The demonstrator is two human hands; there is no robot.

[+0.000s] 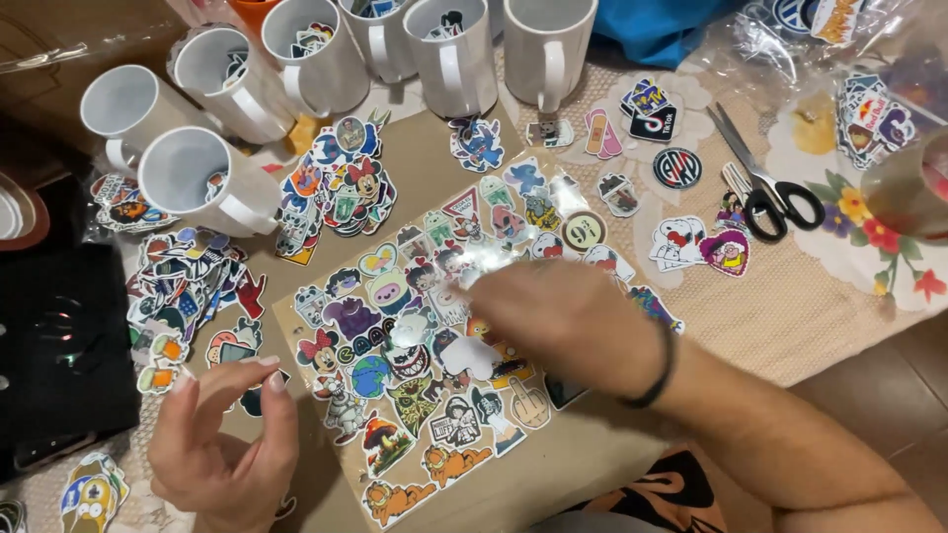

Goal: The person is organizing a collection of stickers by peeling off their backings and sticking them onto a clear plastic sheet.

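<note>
Across the middle of the frame, we are seeing a clear sheet of stickers [434,355] lying flat on a brown board [415,158], its cartoon cut-outs packed edge to edge. Our right hand [563,321] is reaching in from the lower right, a dark band on its wrist, and is resting palm down on the centre of that sheet; its fingertips [481,294] are pressing close together on the stickers, but the hand is blurred, so we cannot tell whether it is pinching one.

At the lower left, our left hand [222,444] is hovering just beside the sheet's lower left corner, palm turned up, fingers loosely curled and half open, holding nothing that we can make out.

Along the upper edge, a row of white mugs [454,59] is standing upright, some with stickers inside, while two more white mugs [202,183] are lying tipped over at the upper left. Between those and the sheet, a loose pile of stickers [341,183] is overlapping on the board, and another heap [183,286] is spreading out at the left, near a black case [59,345].

Toward the upper right, black-handled scissors [770,183] are lying on a floral cloth [849,227], well apart from both hands, with a few single stickers [681,242] scattered just beside them.
</note>
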